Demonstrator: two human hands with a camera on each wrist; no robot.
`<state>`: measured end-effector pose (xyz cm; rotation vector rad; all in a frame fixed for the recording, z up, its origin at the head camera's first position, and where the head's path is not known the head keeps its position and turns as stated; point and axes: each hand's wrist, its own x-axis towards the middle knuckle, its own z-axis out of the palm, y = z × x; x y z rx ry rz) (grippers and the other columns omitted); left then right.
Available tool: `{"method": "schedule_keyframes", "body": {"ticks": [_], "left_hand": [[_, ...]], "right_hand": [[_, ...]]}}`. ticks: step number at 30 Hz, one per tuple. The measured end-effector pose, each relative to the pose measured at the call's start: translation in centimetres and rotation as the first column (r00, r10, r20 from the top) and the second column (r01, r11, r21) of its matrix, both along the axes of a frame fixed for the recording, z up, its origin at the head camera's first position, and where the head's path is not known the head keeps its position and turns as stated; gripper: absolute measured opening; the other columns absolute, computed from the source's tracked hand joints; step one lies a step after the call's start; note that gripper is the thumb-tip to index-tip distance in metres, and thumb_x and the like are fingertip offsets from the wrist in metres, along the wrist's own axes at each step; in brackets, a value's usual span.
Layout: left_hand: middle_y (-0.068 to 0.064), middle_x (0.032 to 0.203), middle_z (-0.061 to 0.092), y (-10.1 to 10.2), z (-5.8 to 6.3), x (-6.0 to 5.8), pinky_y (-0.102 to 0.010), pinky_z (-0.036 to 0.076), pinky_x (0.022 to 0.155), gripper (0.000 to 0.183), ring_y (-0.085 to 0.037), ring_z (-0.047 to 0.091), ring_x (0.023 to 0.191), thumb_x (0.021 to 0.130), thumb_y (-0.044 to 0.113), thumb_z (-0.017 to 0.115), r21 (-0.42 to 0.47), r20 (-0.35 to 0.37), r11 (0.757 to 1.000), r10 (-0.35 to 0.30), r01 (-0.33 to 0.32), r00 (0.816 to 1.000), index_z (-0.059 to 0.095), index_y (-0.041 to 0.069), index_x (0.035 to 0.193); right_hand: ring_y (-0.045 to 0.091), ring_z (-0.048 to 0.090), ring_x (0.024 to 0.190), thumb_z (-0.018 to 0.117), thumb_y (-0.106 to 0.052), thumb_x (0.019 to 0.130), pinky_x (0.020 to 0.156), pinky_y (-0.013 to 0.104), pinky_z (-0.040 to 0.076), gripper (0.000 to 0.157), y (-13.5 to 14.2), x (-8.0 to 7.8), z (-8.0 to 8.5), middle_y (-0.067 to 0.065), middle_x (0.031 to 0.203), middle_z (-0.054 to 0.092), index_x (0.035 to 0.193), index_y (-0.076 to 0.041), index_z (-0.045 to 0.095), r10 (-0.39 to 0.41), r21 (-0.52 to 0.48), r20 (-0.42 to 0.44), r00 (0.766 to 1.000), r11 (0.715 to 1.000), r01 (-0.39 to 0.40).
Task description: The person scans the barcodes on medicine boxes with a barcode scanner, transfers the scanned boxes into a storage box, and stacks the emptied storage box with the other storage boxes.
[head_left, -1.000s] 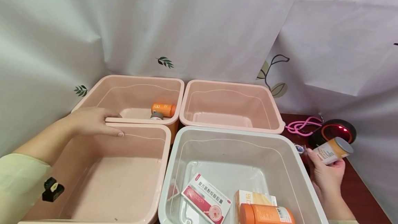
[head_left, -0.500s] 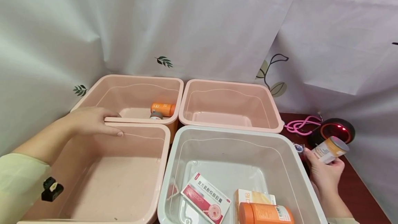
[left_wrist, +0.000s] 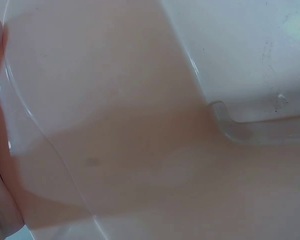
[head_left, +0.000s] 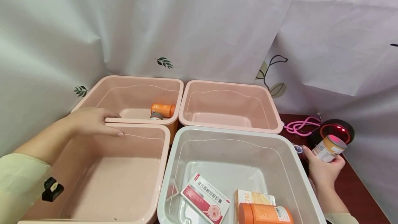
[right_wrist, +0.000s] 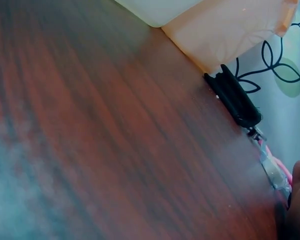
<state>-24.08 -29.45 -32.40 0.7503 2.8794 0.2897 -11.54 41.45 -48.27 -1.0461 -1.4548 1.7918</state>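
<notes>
- Right hand (head_left: 324, 173) grips the jar (head_left: 330, 149), probably light, stiff, smooth; best held mid-body, though its underside is hidden.
- Left hand (head_left: 90, 122) rests, thumb spread, across pink bins (head_left: 146, 126).

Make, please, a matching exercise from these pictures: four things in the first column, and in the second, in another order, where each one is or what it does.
Column 1
1. Left hand
2. Right hand
3. Red-and-white box
4. Pink cord

Column 2
A. Lies in the grey bin
B. Holds a yellow-and-white jar
C. Lies near the black device with red light
D. Grips the rim of a pink bin

Pairs: 1-D, 2-B, 3-A, 4-C.
</notes>
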Motion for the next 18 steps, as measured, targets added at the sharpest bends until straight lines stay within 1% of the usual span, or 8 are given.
{"method": "schedule_keyframes", "body": {"ticks": [3,6,8,10,11,12,15,18], "left_hand": [[0.011,0.098,0.072,0.0,0.0,0.0,-0.045,0.051,0.084,0.059,-0.013,0.064,0.091,0.083,0.062,0.083,0.005,0.006,1.0,0.004,-0.004,1.0,0.078,0.019,0.124],[0.011,0.1,0.073,-0.1,0.1,0.1,-0.045,0.051,0.085,0.06,-0.013,0.065,0.092,0.083,0.062,0.083,0.006,0.007,1.0,0.008,-0.008,1.0,0.078,0.019,0.125],[0.01,0.102,0.073,-0.2,0.1,0.2,-0.046,0.051,0.085,0.06,-0.014,0.065,0.094,0.084,0.062,0.083,0.005,0.007,1.0,0.007,-0.007,1.0,0.078,0.019,0.125],[0.009,0.103,0.074,-0.3,0.2,0.2,-0.046,0.051,0.085,0.06,-0.014,0.066,0.094,0.084,0.061,0.083,0.005,0.008,1.0,0.006,-0.006,1.0,0.078,0.018,0.125],[0.009,0.103,0.074,-0.3,0.2,0.3,-0.046,0.052,0.085,0.06,-0.014,0.066,0.094,0.084,0.061,0.083,0.007,0.009,1.0,0.004,-0.004,1.0,0.078,0.018,0.125],[0.009,0.103,0.074,-0.3,0.2,0.3,-0.046,0.051,0.085,0.059,-0.014,0.066,0.094,0.084,0.061,0.083,0.006,0.009,1.0,0.006,-0.006,1.0,0.078,0.018,0.125],[0.01,0.102,0.073,-0.2,0.2,0.3,-0.046,0.051,0.085,0.059,-0.013,0.065,0.093,0.084,0.061,0.083,0.001,0.009,1.0,0.006,-0.006,1.0,0.078,0.019,0.124],[0.011,0.101,0.073,0.1,0.2,0.2,-0.045,0.051,0.085,0.057,-0.012,0.065,0.092,0.084,0.061,0.083,0.008,0.015,1.0,0.002,-0.002,1.0,0.078,0.02,0.123]], "right_hand": [[0.009,0.047,0.123,0.1,-0.01,0.074,0.074,0.009,0.051,0.104,0.1,0.0,0.0,-0.013,0.134,0.043,0.148,-0.032,0.03,0.003,0.0,-0.013,1.0,1.0,-0.003],[0.01,0.047,0.122,0.099,-0.006,0.075,0.074,0.011,0.052,0.102,-0.1,-0.1,0.3,-0.012,0.134,0.044,0.147,-0.031,0.031,0.003,-0.013,-0.057,0.998,1.0,-0.004],[0.01,0.051,0.115,0.096,-0.002,0.076,0.07,0.014,0.054,0.099,-0.3,-0.1,0.7,-0.009,0.132,0.044,0.145,-0.03,0.031,0.006,-0.039,-0.116,0.993,0.999,-0.011],[0.009,0.061,0.102,0.091,0.005,0.08,0.066,0.02,0.058,0.092,-0.5,-0.1,1.2,-0.004,0.129,0.045,0.141,-0.029,0.031,0.011,-0.098,-0.214,0.977,0.995,-0.033],[0.009,0.066,0.094,0.088,0.007,0.083,0.063,0.023,0.059,0.088,-0.7,0.0,1.6,-0.001,0.127,0.046,0.139,-0.028,0.031,0.015,-0.135,-0.268,0.963,0.989,-0.053],[0.012,0.069,0.084,0.083,0.01,0.086,0.06,0.027,0.06,0.082,-0.8,0.1,2.0,0.003,0.126,0.046,0.137,-0.027,0.03,0.019,-0.172,-0.333,0.943,0.982,-0.081],[0.024,0.074,0.066,0.063,0.017,0.096,0.056,0.036,0.061,0.065,-1.2,0.5,3.3,0.009,0.127,0.046,0.132,-0.024,0.028,0.059,-0.219,-0.485,0.872,0.958,-0.186],[0.026,0.075,0.073,0.047,0.02,0.099,0.059,0.037,0.062,0.058,-1.5,0.8,5.0,0.01,0.13,0.043,0.134,-0.021,0.027,0.213,-0.112,-0.549,0.808,0.939,-0.325]]}}
